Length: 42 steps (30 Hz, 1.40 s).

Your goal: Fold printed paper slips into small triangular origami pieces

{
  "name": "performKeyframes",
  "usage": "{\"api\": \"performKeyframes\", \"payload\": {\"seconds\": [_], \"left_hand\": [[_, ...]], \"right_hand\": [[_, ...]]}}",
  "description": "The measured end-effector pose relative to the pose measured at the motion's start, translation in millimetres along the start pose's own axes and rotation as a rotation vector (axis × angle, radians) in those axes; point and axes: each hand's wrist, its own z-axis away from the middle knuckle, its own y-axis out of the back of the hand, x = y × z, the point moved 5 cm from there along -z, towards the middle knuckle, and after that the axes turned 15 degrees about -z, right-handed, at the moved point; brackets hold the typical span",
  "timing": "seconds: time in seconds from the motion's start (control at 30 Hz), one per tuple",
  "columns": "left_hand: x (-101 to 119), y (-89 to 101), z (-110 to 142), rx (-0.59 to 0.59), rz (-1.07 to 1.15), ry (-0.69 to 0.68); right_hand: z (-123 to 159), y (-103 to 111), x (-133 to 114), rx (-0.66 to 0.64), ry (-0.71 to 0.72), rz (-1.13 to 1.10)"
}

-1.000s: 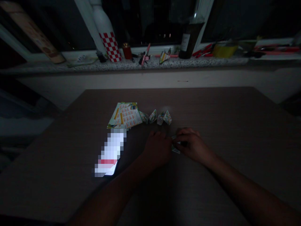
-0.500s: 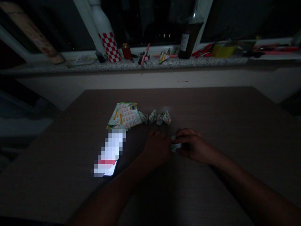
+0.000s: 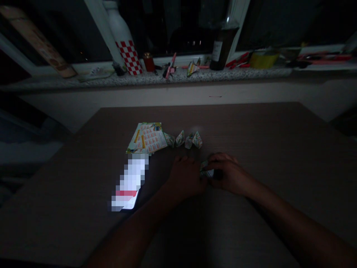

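Note:
A small piece of printed folded paper lies low over the table between my two hands, mostly covered by fingers. At its left edge is my left hand, fingers curled and thumb against the paper. My right hand pinches the paper from the right, index finger on top and thumb on the near side. Just beyond the hands, several folded paper shapes stand in a row. Left of them lies a stack of printed paper sheets. Dim light hides the exact folds.
A lit phone with a blurred screen rests on the brown table, left of my hands. Behind it, a granite windowsill carries a red-and-white checked bottle, a dark bottle, a small red jar and pens.
My left thumb has moved along the paper's near edge, toward the right hand, covering the corner that showed there. The right hand holds nearly the same pose.

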Motion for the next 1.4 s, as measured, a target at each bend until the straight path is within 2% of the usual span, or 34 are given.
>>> {"api": "performKeyframes", "payload": {"seconds": [0.37,0.63,0.8,0.93,1.2,1.3,1.4], "left_hand": [[0,-0.1,-3,-0.056,0.004,0.058],[0,-0.3,-4,-0.075,0.002,0.063],[-2,1.1,-5,-0.137,-0.003,0.083],[-11,1.2,-6,-0.198,0.014,0.109],[-40,-5.1,-1,-0.220,0.074,0.137],[-41,-4.9,1,-0.179,0.104,0.122],[-34,-2.3,3,-0.081,0.169,0.071]], "right_hand": [[1,6,-2,-0.108,0.084,-0.033],[1,5,-3,-0.096,0.061,-0.010],[2,5,-3,-0.082,0.040,-0.012],[2,5,-5,-0.072,0.030,-0.012],[2,5,-5,-0.056,0.052,-0.027],[4,6,-5,-0.049,0.066,-0.027],[5,7,-6,-0.059,0.095,-0.046]]}}
